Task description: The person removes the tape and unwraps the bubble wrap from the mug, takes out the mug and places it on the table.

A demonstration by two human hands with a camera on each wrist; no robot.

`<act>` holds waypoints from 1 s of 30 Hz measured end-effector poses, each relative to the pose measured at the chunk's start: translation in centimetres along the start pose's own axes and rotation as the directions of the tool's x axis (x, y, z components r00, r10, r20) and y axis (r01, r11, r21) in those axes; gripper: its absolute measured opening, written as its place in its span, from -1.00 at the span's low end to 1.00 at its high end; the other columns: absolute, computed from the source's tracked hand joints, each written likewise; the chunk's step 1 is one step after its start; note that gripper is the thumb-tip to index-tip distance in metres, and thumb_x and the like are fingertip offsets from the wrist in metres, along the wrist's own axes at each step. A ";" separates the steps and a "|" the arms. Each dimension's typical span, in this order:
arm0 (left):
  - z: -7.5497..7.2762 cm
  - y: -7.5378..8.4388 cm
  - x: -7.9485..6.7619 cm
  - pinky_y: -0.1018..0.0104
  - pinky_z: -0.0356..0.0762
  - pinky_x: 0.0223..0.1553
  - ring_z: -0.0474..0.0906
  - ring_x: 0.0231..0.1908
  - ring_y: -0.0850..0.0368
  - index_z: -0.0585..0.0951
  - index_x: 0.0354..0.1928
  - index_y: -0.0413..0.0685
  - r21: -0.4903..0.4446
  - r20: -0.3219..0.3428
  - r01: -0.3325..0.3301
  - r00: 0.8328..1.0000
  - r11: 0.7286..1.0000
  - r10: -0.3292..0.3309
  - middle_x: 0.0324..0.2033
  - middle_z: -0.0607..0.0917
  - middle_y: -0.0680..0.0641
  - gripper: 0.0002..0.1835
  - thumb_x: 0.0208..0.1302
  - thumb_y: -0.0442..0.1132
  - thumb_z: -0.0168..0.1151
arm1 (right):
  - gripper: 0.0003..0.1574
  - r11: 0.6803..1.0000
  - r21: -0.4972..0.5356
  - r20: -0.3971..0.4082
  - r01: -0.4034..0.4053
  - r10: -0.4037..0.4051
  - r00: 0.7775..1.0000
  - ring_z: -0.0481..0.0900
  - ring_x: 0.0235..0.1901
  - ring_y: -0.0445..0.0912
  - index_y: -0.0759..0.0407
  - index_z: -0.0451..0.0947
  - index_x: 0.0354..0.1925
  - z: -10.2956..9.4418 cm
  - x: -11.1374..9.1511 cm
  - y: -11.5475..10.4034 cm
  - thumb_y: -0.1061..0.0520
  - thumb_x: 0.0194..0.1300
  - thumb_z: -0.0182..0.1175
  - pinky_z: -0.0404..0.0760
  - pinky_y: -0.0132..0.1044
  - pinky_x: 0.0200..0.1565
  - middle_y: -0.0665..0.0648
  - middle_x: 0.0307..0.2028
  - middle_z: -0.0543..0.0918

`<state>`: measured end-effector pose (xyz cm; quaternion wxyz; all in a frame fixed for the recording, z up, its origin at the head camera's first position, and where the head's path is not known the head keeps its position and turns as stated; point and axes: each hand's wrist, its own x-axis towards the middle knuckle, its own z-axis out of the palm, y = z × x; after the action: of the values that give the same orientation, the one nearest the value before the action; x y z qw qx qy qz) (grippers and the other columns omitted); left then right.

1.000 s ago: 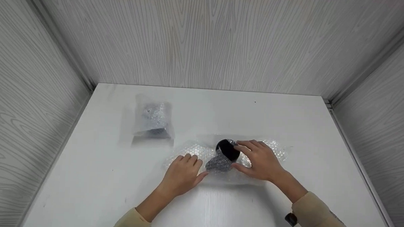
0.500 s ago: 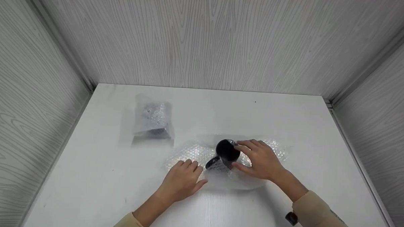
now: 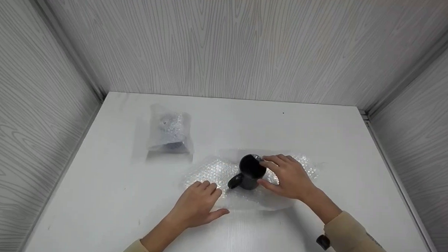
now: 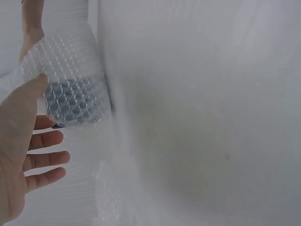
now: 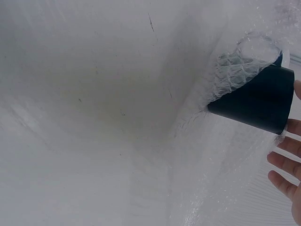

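A black mug (image 3: 249, 182) stands on a spread sheet of bubble wrap (image 3: 211, 170), its opening facing up and its handle pointing front left. My right hand (image 3: 289, 176) holds the mug's right side between thumb and fingers. In the right wrist view the mug (image 5: 256, 101) is partly covered by bubble wrap (image 5: 235, 75). My left hand (image 3: 197, 203) lies at the wrap's front left edge, thumb stretched out, apart from the mug. From the left wrist, the left hand (image 4: 19, 146) shows spread fingers beside bubble wrap (image 4: 66, 52) with the dark mug behind it.
A wrapped bubble-wrap packet (image 3: 170, 129) with something dark inside lies at the back left of the white table (image 3: 95, 196). Grey wood-grain panels (image 3: 227, 44) enclose the back and both sides.
The wrap over the mug's front has come down, baring the opening, the handle and the front of the body. My left hand has drawn back toward the front left; the right hand has stayed.
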<state>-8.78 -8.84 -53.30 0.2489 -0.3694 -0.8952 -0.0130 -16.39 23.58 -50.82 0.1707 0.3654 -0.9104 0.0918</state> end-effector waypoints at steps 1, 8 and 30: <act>-0.1 -0.1 -0.1 0.29 0.62 -0.26 0.62 -0.31 0.12 0.64 -0.28 0.03 -0.007 0.003 0.000 1.000 1.000 0.000 -0.38 0.67 0.06 -0.38 0.26 0.48 0.28 | -0.36 1.000 0.001 0.002 -0.001 0.001 1.000 0.72 0.13 0.04 0.00 0.70 0.17 0.0 0.0 0.0 -0.34 0.31 0.38 0.73 0.07 0.11 0.07 0.18 0.75; -1.1 -1.5 -0.4 0.24 0.66 -0.14 0.68 -0.25 0.09 0.68 -0.25 0.02 -0.037 0.030 -0.037 0.999 0.999 0.038 -0.34 0.73 0.03 -0.33 0.14 0.52 0.34 | -0.37 1.000 -0.010 -0.005 0.008 -0.008 1.000 0.72 0.12 0.04 0.01 0.70 0.15 0.0 0.1 0.0 -0.33 0.31 0.38 0.73 0.07 0.11 0.08 0.16 0.76; 0.2 -3.8 2.9 0.23 0.69 -0.13 0.68 -0.19 0.08 0.70 -0.13 0.00 -0.060 0.067 -0.043 0.997 0.997 0.047 -0.26 0.76 0.01 -0.38 0.34 0.44 0.21 | -0.39 1.000 -0.027 0.000 0.016 -0.016 1.000 0.75 0.09 0.03 0.00 0.71 0.16 -0.1 0.3 0.0 -0.32 0.33 0.36 0.71 0.00 0.13 0.07 0.14 0.78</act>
<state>-13.16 -9.61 -51.54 0.2076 -0.3967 -0.8939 -0.0211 -16.56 23.44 -50.62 0.1766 0.3701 -0.9087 0.0781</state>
